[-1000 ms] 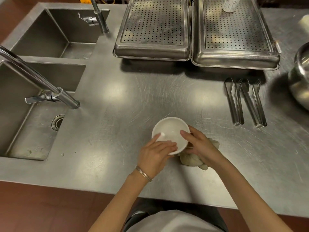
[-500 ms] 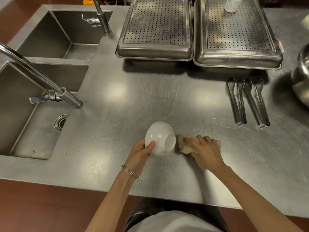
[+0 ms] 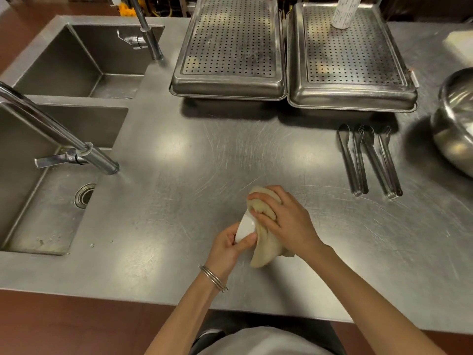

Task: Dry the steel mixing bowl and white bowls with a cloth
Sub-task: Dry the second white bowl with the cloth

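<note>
Sinks take up the left end of the table point(image 3: 204, 149): one basin point(image 3: 84, 62) at the far left corner with a tap point(image 3: 147, 32) beside it, and a second basin point(image 3: 51, 213) nearer the front edge, with a long tap point(image 3: 64, 139) slanting over it. Near the middle of the front edge, my left hand point(image 3: 227, 249), with thin bangles point(image 3: 213, 278) at the wrist, has its fingers and thumb curled round the white bowl point(image 3: 245, 226). I hold it tipped on its side, though I cannot tell whether it touches the table. Only a small curve of the bowl shows, because the beige cloth point(image 3: 263, 242) is bunched against its right side, with a loose tail pointing toward the front edge. My right hand point(image 3: 286, 221) grips that cloth, fingers closed over the wad and pressing it to the bowl. Along the far edge stand two perforated steel trays side by side, the left tray point(image 3: 230, 47) and the right tray point(image 3: 353, 67), and a white cylinder point(image 3: 343, 11) stands on the right one. Just in front of the right tray lie two pairs of steel tongs point(image 3: 353, 160) and point(image 3: 381, 162), well apart from my hands. At the right edge of the table sits the steel mixing bowl point(image 3: 455, 134), partly out of view.
</note>
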`<state>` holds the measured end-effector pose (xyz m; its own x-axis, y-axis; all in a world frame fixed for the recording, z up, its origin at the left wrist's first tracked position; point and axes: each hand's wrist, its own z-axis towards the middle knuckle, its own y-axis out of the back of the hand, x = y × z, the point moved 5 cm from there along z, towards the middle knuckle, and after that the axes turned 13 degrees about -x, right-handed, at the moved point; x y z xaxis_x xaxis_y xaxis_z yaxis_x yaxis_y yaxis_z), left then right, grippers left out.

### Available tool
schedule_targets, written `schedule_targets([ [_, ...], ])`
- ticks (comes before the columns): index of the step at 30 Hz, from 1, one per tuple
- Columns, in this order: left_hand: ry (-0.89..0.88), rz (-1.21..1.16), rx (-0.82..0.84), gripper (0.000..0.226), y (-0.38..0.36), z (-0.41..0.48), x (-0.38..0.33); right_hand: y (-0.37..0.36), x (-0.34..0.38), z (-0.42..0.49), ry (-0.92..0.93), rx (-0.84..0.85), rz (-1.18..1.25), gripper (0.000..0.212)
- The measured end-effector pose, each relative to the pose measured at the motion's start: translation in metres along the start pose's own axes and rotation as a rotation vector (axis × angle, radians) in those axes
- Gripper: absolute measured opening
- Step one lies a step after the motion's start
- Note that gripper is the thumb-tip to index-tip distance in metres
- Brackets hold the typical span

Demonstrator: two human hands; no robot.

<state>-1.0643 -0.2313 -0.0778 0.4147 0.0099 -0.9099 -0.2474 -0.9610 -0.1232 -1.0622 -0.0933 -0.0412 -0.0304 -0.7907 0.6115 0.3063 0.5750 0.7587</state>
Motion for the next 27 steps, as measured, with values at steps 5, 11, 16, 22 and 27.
schedule_targets([
  [5,-0.018,-0.088,-0.095,0.023,0.009,0.0,-0.007,0.012,-0.03,0.009,-0.223,-0.105,-0.008,0.046],
  [11,-0.043,-0.04,-0.05,0.02,-0.006,0.009,-0.021,0.01,0.025,-0.005,0.045,-0.204,-0.083,0.036],
  [16,0.008,-0.13,-0.047,0.02,0.007,0.007,-0.007,0.0,-0.013,0.006,-0.103,-0.114,-0.131,0.04],
  [22,0.069,-0.27,-0.116,0.034,0.017,0.012,-0.006,0.024,-0.038,-0.003,-0.094,-0.097,-0.022,0.037],
  [27,0.12,-0.435,-0.057,0.026,0.004,0.015,-0.012,0.002,-0.001,-0.033,0.005,-0.133,-0.01,0.05],
])
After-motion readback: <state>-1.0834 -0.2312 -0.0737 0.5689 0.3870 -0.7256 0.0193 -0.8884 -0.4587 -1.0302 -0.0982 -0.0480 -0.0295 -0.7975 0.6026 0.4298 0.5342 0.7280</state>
